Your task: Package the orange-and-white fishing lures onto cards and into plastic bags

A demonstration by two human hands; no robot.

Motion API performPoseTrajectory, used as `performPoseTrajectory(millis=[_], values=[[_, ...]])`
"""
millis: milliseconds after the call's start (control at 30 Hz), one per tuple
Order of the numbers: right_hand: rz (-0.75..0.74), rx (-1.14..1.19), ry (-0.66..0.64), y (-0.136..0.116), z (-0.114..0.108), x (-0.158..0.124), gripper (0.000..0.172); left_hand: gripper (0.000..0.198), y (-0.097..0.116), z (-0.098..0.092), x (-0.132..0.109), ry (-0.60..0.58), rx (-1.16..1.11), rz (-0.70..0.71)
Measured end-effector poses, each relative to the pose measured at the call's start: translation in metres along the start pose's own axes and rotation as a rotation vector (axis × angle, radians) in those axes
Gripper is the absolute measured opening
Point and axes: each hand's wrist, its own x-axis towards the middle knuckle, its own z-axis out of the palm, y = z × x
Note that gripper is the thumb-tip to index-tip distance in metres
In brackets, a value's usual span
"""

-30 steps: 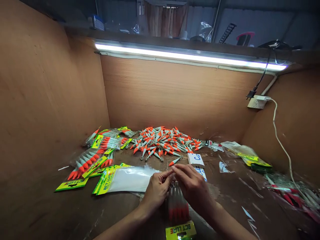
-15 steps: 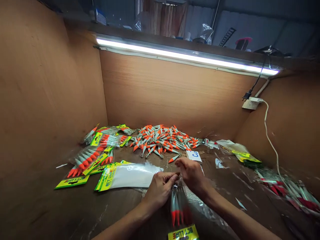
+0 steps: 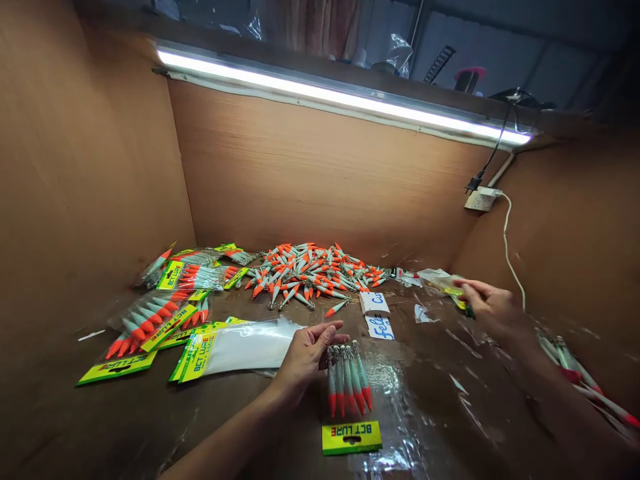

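Observation:
A clear packet of several grey-white fishing lures with orange-red tips [image 3: 349, 383] lies in front of me, its yellow "BCT LURE" header card [image 3: 351, 438] toward me. My left hand [image 3: 307, 353] is closed at the far end of this packet, beside the lures' metal hooks, thumb and fingers pressed together. Out to the right, my right hand [image 3: 485, 303] is over a small pile of yellow-edged plastic packaging [image 3: 443, 283], index finger stretched out, fingertips at its edge. Part of that pile is hidden by the hand.
Loose lures [image 3: 310, 273] are heaped at the back. Filled packets [image 3: 155, 313] are piled at left, beside flat "BCT LURE" bags [image 3: 240, 347]. Lettered paper pieces [image 3: 375, 305] lie mid-table. Red-and-white lures [image 3: 570, 363] lie at right, below a hanging white cable [image 3: 507, 233].
My right hand has left the lure packet and moved right to the packaging pile. My left hand stays at the packet. The view has shifted, and a second lettered paper piece now shows.

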Motion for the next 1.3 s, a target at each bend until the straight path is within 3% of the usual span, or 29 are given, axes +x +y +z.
performPoseTrajectory(millis=[67,133,167,233,367,500,633,867,1000,1033,1167,1300], values=[[0.014,0.362,-0.356,-0.031,0.030,-0.028,0.039,0.065,-0.002,0.003,0.001,-0.020,0.019,0.014],[0.049,0.573,-0.661,-0.062,0.065,-0.054,0.049,0.068,-0.003,0.004,0.002,-0.045,0.037,0.029],[0.068,0.633,-0.773,-0.075,0.080,-0.064,0.052,0.068,-0.003,0.004,0.002,-0.053,0.047,0.035],[0.088,0.707,-0.859,-0.090,0.105,-0.075,0.043,0.067,-0.002,0.002,0.003,-0.040,0.066,0.039],[0.120,0.820,-0.862,-0.090,0.128,-0.073,0.041,0.056,0.002,-0.008,0.009,-0.027,0.160,0.024],[0.128,0.829,-0.920,-0.081,0.134,-0.073,0.046,0.046,0.001,-0.023,0.016,-0.085,0.340,-0.018],[0.124,0.783,-0.968,-0.075,0.137,-0.079,0.042,0.044,-0.006,-0.027,0.019,-0.092,0.458,0.070],[0.064,0.710,-0.820,-0.059,0.153,-0.083,0.030,0.032,-0.004,-0.021,0.020,-0.030,0.702,0.265],[-0.066,0.631,-0.778,-0.051,0.156,-0.084,0.027,0.026,-0.002,-0.022,0.022,-0.113,0.779,0.296],[-0.102,0.606,-0.774,-0.049,0.156,-0.084,0.026,0.035,-0.003,-0.023,0.024,-0.150,0.753,0.282],[-0.178,0.552,-0.776,-0.044,0.157,-0.084,0.021,0.109,-0.008,-0.023,0.028,-0.275,0.694,0.259],[-0.162,0.522,-0.775,-0.044,0.157,-0.084,0.016,0.123,-0.011,-0.021,0.026,-0.285,0.791,0.253]])
